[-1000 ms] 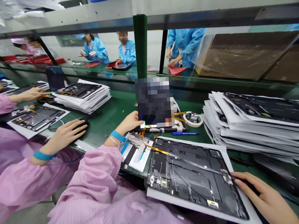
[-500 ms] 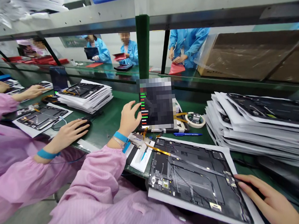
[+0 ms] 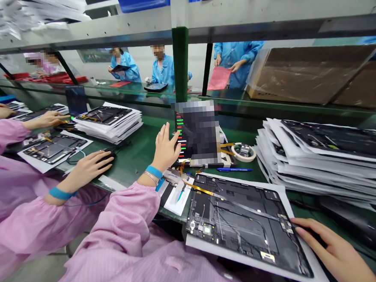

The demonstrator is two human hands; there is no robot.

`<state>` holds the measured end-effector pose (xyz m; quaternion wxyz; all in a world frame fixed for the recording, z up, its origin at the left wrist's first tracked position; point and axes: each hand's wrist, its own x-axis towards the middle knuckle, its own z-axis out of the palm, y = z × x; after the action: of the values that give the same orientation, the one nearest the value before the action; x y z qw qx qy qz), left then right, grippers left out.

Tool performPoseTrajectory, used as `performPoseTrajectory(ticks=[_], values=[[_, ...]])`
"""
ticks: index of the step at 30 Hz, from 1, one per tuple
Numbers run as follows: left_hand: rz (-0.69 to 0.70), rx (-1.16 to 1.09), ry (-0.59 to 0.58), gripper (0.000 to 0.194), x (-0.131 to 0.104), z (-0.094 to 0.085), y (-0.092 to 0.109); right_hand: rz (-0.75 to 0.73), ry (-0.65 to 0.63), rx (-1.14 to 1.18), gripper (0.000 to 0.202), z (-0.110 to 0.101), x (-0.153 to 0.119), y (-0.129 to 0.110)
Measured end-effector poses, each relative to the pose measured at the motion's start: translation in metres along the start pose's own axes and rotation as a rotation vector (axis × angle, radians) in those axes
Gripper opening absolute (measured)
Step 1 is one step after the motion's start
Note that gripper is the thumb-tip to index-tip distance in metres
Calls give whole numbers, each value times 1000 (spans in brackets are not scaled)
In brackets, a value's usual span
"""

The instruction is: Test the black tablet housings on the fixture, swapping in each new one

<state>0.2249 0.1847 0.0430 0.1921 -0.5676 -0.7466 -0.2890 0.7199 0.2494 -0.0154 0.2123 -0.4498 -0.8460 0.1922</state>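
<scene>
On our green table, our left hand is spread open, fingertips touching the left edge of the upright screen; its coloured lines are too blurred to read. Our right hand lies loosely open, holding nothing, at the right edge of the opened tablet on its white sheet; we see no legible label.

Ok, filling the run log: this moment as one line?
left hand: open, fingertips on upright screen | right hand: resting at edge of opened tablet | pen behind tablet
</scene>
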Motion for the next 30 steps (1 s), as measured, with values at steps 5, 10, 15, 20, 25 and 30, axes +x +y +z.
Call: performPoseTrajectory(ticks=[5,10,15,20,25,30], values=[[-25,-81,216,45,1,-17,12,-22,5,-1,46,-5,1,-11],[139,-365,4,26,-7,-43,106,-145,-12,-48,40,-12,3,-18],[386,-285,-500,33,-21,-13,208,-235,22,-139,32,-11,5,-20],[451,-308,-582,40,-25,36,227,-262,47,-90,29,-21,-1,-43],[336,-530,-721,39,-23,58,212,-179,-22,-67,36,-41,-12,-60],[321,-507,-837,41,-21,66,205,56,241,-123,46,-48,-55,-61]])
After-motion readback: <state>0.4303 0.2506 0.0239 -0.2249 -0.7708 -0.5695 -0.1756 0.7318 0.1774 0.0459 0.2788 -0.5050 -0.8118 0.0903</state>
